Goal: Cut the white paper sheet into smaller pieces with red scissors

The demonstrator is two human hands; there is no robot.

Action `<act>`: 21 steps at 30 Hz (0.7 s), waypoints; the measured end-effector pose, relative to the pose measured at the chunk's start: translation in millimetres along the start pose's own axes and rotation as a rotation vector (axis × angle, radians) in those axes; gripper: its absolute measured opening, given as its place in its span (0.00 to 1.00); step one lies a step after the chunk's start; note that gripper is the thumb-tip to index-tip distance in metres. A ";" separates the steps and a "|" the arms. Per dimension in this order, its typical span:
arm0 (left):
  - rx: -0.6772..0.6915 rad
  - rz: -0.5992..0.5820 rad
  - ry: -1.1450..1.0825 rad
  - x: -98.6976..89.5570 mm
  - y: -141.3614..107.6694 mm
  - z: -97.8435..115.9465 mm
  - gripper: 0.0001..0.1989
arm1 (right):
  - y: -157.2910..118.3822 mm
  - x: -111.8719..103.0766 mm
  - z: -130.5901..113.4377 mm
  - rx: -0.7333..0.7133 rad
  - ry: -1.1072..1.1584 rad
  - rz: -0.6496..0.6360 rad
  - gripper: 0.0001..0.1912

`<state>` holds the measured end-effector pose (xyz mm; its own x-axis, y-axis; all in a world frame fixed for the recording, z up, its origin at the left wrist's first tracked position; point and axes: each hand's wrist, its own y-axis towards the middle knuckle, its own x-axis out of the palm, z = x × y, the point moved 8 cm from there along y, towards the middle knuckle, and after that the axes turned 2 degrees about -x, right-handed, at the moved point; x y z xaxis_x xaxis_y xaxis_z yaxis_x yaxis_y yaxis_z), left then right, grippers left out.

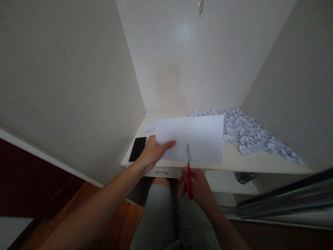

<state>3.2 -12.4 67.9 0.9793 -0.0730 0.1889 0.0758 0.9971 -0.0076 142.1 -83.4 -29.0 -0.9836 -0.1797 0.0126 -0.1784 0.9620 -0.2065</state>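
Observation:
A white sheet of paper [200, 133] is held above the desk by my left hand [154, 149], thumb on top near the sheet's lower left and the other fingers hidden beneath. My right hand [194, 184] grips the red handles of a pair of scissors [189, 182]. The blades point away from me and overlap the lower middle of the sheet. Whether the blades are parted is too small to tell. To the right of the sheet lies a large heap of crumpled white paper pieces [249, 133].
On the white desk [273, 165], a black phone [137, 149] lies left of my left hand, with a small white piece [148, 127] behind it. A dark can-like object [245, 177] sits on the shelf below. Walls enclose the desk on both sides and behind.

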 end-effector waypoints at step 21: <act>-0.015 -0.010 0.015 1.1 -2.4 -3.6 0.24 | 5.5 -1.3 -11.6 -0.064 -0.035 -0.023 0.42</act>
<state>4.7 -15.0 64.6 0.9812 -0.0833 0.1739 0.0881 0.9959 -0.0205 142.1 -75.5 -18.8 -0.9780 -0.2081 -0.0173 -0.2036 0.9685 -0.1436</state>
